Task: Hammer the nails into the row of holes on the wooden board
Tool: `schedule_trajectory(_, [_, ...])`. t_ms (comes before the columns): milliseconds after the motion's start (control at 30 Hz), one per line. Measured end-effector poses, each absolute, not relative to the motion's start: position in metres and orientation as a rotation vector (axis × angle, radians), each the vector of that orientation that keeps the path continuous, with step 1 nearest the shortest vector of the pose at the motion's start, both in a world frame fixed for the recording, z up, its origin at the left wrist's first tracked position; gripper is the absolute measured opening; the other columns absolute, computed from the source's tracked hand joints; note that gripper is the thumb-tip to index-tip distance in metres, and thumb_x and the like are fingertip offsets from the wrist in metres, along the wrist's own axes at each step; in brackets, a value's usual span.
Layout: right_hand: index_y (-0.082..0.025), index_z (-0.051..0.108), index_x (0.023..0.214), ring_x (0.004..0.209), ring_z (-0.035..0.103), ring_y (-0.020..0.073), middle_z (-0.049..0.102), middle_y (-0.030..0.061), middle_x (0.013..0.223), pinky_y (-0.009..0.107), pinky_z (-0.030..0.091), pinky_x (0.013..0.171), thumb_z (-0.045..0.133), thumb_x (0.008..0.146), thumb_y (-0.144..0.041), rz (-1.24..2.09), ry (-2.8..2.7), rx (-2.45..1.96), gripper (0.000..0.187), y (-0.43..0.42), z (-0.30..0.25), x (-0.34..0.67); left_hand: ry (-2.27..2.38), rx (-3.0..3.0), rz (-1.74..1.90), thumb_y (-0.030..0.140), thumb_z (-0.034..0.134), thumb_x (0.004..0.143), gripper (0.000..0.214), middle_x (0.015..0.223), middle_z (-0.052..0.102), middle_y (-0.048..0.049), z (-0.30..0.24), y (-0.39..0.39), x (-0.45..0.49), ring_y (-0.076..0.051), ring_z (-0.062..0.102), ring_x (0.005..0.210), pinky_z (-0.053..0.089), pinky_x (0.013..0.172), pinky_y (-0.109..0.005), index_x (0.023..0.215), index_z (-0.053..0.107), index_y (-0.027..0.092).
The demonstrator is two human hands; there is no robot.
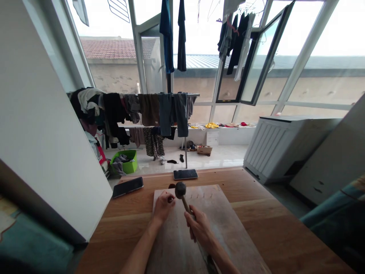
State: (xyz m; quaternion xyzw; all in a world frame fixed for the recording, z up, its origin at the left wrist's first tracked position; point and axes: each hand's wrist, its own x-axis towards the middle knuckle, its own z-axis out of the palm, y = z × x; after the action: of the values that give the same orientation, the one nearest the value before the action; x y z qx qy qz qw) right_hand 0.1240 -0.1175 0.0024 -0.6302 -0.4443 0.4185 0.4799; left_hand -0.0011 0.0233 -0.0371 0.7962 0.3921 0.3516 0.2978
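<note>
My right hand (199,224) is wrapped round the wooden handle of a mallet (180,190) with a dark, rounded head. The mallet is raised at a slant over a worn wooden board (199,236), its head just right of my left fingers. Near the board's far left corner, my left hand (164,205) has its fingertips pinched together; what they hold is too small to make out. Several thin nails (197,196) stand upright in a row along the far part of the board, right of the mallet head. A small dark round object (171,186) sits just beyond my left hand.
The board lies on a wooden table (262,224). Two phones rest near its far edge, one at the left (127,187) and one at the middle (185,174). Beyond are a laundry rack (171,110), a green basket (131,163) and a white cabinet (273,144).
</note>
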Motion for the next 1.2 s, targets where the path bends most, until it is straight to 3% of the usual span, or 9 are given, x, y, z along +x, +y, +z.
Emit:
schedule_trajectory(167, [-0.018, 0.052, 0.099, 0.032, 0.047, 0.0068, 0.048, -0.0087, 0.06, 0.016, 0.033, 0.026, 0.048, 0.085, -0.057, 0.984, -0.94, -1.57, 0.042, -0.163, -0.005, 0.151, 1.152, 2.219, 0.953, 0.023, 0.062, 0.075, 0.01, 0.087, 0.056, -0.0015, -0.029, 0.019, -0.001, -0.015, 0.057, 0.069, 0.049, 0.068, -0.029, 0.085, 0.06, 0.019])
schedule_trajectory(300, [-0.016, 0.056, 0.109, 0.032, 0.049, 0.0106, 0.052, -0.0066, 0.058, 0.02, 0.035, 0.028, 0.049, 0.082, -0.065, 0.949, -0.881, -1.737, 0.057, -0.198, -0.021, 0.177, 0.955, 2.523, 0.975, 0.019, 0.057, 0.083, 0.013, 0.099, 0.059, -0.0063, -0.013, -0.006, 0.004, -0.021, 0.06, 0.09, 0.05, 0.084, -0.036, 0.096, 0.058, 0.02])
schedule_trajectory(433, [-0.016, 0.065, 0.116, 0.079, 0.071, 0.025, 0.073, 0.0086, 0.088, 0.03, 0.057, 0.069, 0.055, 0.076, -0.071, 0.694, -0.888, -1.864, 0.069, -0.213, -0.047, 0.191, 0.153, 3.01, 0.52, 0.011, 0.055, 0.087, 0.016, 0.095, 0.066, -0.0058, 0.007, -0.05, 0.017, -0.021, 0.062, 0.09, 0.051, 0.082, -0.033, 0.1, 0.059, 0.019])
schedule_trajectory(500, [-0.017, 0.068, 0.115, 0.104, 0.066, 0.031, 0.073, 0.0124, 0.107, 0.036, 0.053, 0.089, 0.057, 0.073, -0.072, 0.597, -0.869, -1.893, 0.07, -0.214, -0.057, 0.193, -0.067, 3.163, 0.358, 0.013, 0.056, 0.089, 0.006, 0.086, 0.068, -0.0061, 0.011, -0.069, 0.025, -0.021, 0.064, 0.079, 0.051, 0.069, -0.032, 0.092, 0.06, 0.017])
schedule_trajectory(567, [-0.019, 0.069, 0.114, 0.111, 0.063, 0.0332, 0.072, 0.0126, 0.114, 0.039, 0.051, 0.094, 0.058, 0.072, -0.073, 0.573, -0.837, -1.91, 0.07, -0.214, -0.061, 0.192, -0.108, 3.257, 0.306, 0.014, 0.057, 0.09, 0.005, 0.077, 0.067, -0.0063, 0.01, -0.082, 0.033, -0.021, 0.063, 0.07, 0.048, 0.059, -0.032, 0.085, 0.06, 0.016])
schedule_trajectory(800, [-0.021, 0.071, 0.109, 0.104, 0.066, 0.0313, 0.074, 0.01, 0.104, 0.033, 0.055, 0.083, 0.063, 0.07, -0.069, 0.583, -0.829, -1.868, 0.062, -0.214, -0.053, 0.191, -0.078, 3.201, 0.334, 0.014, 0.056, 0.089, 0.006, 0.077, 0.066, -0.0056, 0.006, -0.079, 0.036, -0.02, 0.064, 0.071, 0.049, 0.062, -0.031, 0.085, 0.06, 0.016])
schedule_trajectory(900, [-0.019, 0.068, 0.113, 0.075, 0.07, 0.0259, 0.074, 0.0064, 0.083, 0.03, 0.056, 0.063, 0.062, 0.072, -0.066, 0.677, -0.83, -1.879, 0.062, -0.215, -0.052, 0.192, 0.25, 2.917, 0.456, 0.008, 0.053, 0.087, 0.015, 0.086, 0.066, -0.0037, 0.004, -0.052, 0.019, -0.018, 0.065, 0.077, 0.051, 0.069, -0.029, 0.091, 0.063, 0.019])
schedule_trajectory(1000, [-0.018, 0.064, 0.119, 0.044, 0.06, 0.0197, 0.064, -0.0009, 0.058, 0.029, 0.049, 0.043, 0.057, 0.076, -0.065, 0.805, -0.825, -1.87, 0.064, -0.214, -0.054, 0.19, 0.691, 2.398, 0.771, 0.012, 0.051, 0.085, 0.018, 0.091, 0.068, -0.0028, -0.003, -0.014, -0.002, -0.018, 0.065, 0.079, 0.054, 0.073, -0.03, 0.093, 0.064, 0.021])
schedule_trajectory(1200, [-0.012, 0.057, 0.125, 0.034, 0.05, 0.0151, 0.05, -0.0061, 0.048, 0.025, 0.04, 0.034, 0.048, 0.082, -0.064, 0.822, -0.845, -1.831, 0.067, -0.213, -0.054, 0.183, 1.002, 1.981, 1.009, 0.023, 0.058, 0.079, 0.008, 0.079, 0.071, -0.0032, -0.026, 0.032, -0.026, -0.025, 0.068, 0.074, 0.055, 0.07, -0.038, 0.083, 0.065, 0.022])
